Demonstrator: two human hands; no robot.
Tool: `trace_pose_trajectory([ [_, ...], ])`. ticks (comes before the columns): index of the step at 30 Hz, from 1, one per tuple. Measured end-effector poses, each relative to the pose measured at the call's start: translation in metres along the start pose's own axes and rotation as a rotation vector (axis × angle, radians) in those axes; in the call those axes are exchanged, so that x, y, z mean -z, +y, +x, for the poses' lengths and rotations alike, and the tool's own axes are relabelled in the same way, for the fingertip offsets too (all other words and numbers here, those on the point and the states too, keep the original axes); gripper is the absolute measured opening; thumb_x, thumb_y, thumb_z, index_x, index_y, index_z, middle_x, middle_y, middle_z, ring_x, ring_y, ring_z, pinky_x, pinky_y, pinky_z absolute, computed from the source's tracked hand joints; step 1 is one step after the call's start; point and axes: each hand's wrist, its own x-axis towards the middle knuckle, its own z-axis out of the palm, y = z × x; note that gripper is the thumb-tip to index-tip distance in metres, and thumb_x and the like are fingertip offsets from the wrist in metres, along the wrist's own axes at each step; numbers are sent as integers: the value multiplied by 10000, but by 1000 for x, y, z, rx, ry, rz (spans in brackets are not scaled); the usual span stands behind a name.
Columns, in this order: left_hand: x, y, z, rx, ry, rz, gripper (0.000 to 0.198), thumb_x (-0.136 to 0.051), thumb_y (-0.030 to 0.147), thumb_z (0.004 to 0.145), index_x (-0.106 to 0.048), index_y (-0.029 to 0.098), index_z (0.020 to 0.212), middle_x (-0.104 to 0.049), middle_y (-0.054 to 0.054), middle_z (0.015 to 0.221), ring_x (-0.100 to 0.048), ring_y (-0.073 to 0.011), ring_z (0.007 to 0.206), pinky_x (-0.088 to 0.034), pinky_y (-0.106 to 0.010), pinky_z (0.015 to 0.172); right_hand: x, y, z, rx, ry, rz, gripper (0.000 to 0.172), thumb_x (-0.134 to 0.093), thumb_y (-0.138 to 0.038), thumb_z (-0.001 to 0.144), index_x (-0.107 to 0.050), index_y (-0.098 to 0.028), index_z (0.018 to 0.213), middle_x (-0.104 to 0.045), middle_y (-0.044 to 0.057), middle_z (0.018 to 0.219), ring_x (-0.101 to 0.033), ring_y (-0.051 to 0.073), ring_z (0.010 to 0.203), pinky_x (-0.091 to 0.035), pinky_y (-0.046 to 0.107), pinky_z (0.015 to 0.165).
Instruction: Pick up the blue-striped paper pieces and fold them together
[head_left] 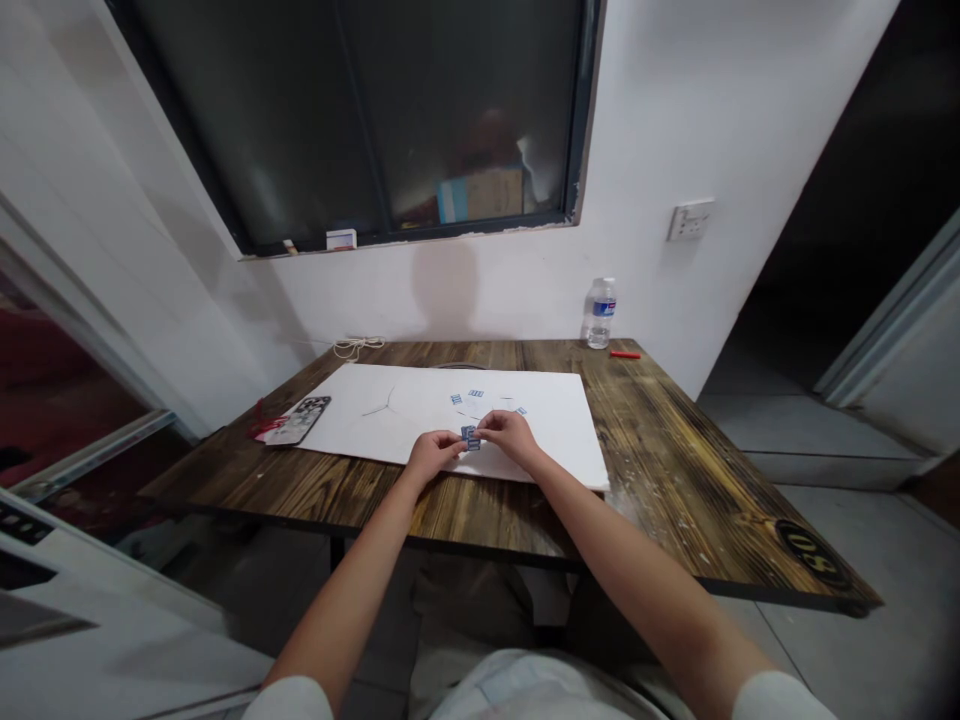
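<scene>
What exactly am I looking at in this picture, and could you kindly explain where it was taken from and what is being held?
This picture comes from a camera worn on a person's head, looking forward and down, so the bare arms are that person's own; no machine appears. The left hand and right hand hold a small blue-and-white piece between them; it is too small to identify exactly. Below lies a large white sheet on a dark wooden table, with similar blue-and-white pieces on it. A phone lies at the sheet's edge, and a plastic water bottle stands at the table's far side.
</scene>
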Motion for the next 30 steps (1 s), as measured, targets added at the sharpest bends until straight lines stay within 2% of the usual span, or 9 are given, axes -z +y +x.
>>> trace_pose_trajectory([
  [9,-1,5,-3,3,-64,-18,371,-775,497,619,-709,145,716,-663,-16,613,-577,-145,565,-427,-248,572,-4,-4,-4,16,15,15,375,-789,-529,589,-634,-192,647,-655,12,626,-571,155,596,-426,276,583],
  [17,-1,10,-5,-31,-91,-38,355,-766,491,642,-686,149,695,-638,-11,593,-574,-146,579,-425,-250,590,-9,-3,-2,-37,-6,178,441,-835,-523,499,-601,-202,691,-604,-15,602,-538,144,564,-418,280,573],
  [21,0,8,-4,-34,-34,-45,394,-755,533,642,-680,152,708,-645,-11,593,-572,-144,566,-421,-247,574,-7,-3,-1,-86,-105,209,463,-832,-535,491,-632,-190,727,-618,-11,614,-551,144,570,-428,286,592],
  [25,-1,4,-1,-24,-3,-13,394,-744,539,650,-688,156,721,-658,-12,607,-584,-149,578,-429,-247,573,-3,-7,-3,-106,-195,123,406,-820,-520,525,-643,-174,643,-608,-14,556,-550,140,557,-414,275,587],
  [28,-2,1,1,-57,19,39,362,-721,508,686,-723,161,789,-717,-38,729,-626,-168,655,-466,-262,625,-1,-11,-3,-96,-146,111,392,-810,-521,539,-640,-179,627,-615,-12,552,-560,142,553,-418,272,586],
  [30,-3,0,1,-72,54,97,344,-690,479,727,-741,167,863,-741,-58,828,-652,-185,719,-491,-279,669,4,-14,-1,-90,-67,153,404,-803,-537,543,-637,-181,640,-633,-4,580,-570,145,561,-434,276,600],
])
